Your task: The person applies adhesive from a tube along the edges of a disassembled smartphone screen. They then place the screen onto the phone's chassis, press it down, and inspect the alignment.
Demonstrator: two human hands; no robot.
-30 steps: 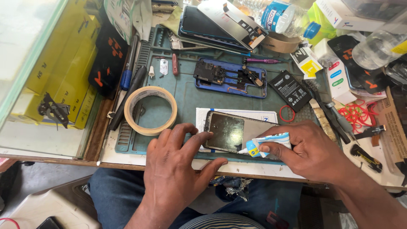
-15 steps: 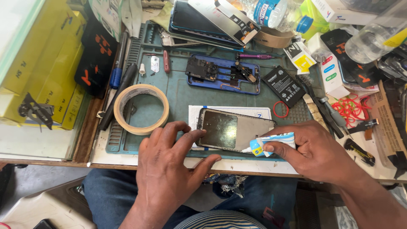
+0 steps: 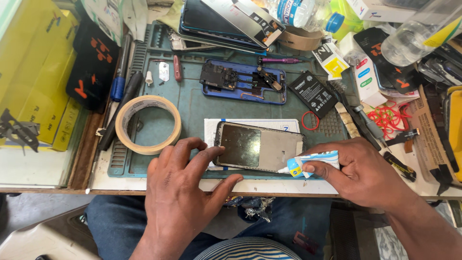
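A phone frame with a dark panel (image 3: 260,147) lies flat on a white card (image 3: 250,126) on the teal work mat (image 3: 192,103). My left hand (image 3: 185,192) rests its fingertips on the frame's left edge, fingers spread, pressing it down. My right hand (image 3: 363,175) grips a small white and blue glue tube (image 3: 310,162), whose yellow-tipped nozzle touches the frame's lower right edge.
A roll of tan tape (image 3: 148,124) lies left of the frame. Behind it sit an opened blue phone body (image 3: 243,82), a black battery (image 3: 314,93) and a red rubber band (image 3: 310,120). Phones, bottles, screwdrivers and boxes crowd the back and right. Yellow boxes (image 3: 36,77) stand at the left.
The view has shifted slightly. The tube's nozzle stays at the frame's lower right edge and both hands have hardly moved.
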